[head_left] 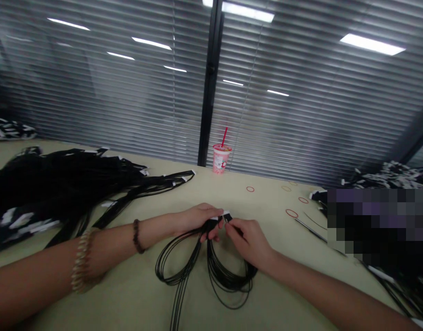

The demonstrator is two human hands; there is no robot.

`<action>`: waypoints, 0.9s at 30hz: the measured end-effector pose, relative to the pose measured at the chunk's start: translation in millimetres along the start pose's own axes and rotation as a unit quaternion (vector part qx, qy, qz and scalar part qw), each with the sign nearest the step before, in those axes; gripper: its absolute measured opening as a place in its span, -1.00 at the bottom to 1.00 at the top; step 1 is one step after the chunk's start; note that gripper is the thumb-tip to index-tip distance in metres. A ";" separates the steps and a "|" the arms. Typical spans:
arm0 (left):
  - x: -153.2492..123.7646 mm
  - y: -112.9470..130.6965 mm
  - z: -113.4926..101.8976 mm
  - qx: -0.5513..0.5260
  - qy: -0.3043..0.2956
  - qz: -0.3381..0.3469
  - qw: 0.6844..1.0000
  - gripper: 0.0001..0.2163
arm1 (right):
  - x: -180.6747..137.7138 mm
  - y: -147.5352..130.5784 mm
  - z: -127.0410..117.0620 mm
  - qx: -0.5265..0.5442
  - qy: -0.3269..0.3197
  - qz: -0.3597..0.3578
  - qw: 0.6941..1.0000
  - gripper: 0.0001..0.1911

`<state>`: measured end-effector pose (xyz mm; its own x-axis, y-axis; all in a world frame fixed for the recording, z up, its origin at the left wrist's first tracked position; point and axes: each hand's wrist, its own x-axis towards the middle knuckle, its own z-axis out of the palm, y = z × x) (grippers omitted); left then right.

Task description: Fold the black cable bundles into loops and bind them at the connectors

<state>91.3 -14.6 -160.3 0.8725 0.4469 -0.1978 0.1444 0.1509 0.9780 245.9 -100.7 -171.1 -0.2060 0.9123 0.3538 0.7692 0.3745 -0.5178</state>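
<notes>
bare forearms entering from the lower edge, the left one wearing a pale bead bracelet and a dark bead bracelet. left hand, fingers curled closed around the gathered top of a bundle of thin black cords, near the table's middle. right hand, fingertips pinched on the same bundle's white-tagged ends, just beside the left hand's fingers. cords hanging from both hands in loops that lie flat on the pale table, a few strands trailing toward the lower edge. left of the hands, a large heap of black cords with white tags. right of them, several red rubber bands scattered on the tabletop, and a further cord pile beyond a blurred patch. farthest back, a pink cup with a red straw standing at the table's edge against slatted blinds.
</notes>
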 end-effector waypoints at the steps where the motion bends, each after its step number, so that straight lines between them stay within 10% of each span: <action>1: -0.9 0.8 0.4 0.005 -0.004 0.002 1.000 -0.66 | 1.3 0.4 -0.2 0.002 0.004 0.002 1.000 -0.67; 17: -3.2 2.6 5.1 0.057 -0.010 -0.011 0.998 -0.62 | 10.8 4.3 -6.1 0.075 -0.036 -0.006 0.996 -0.71; 27: -4.0 2.6 4.1 0.036 -0.022 0.005 0.999 -0.64 | 10.5 11.8 0.5 0.098 0.020 0.117 0.988 -0.69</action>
<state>90.1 -19.6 -156.7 0.8932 0.4095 -0.1858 0.1669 0.0818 0.9826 252.5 -86.6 -173.8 -0.0092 0.9719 0.2353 0.6596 0.1827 -0.7291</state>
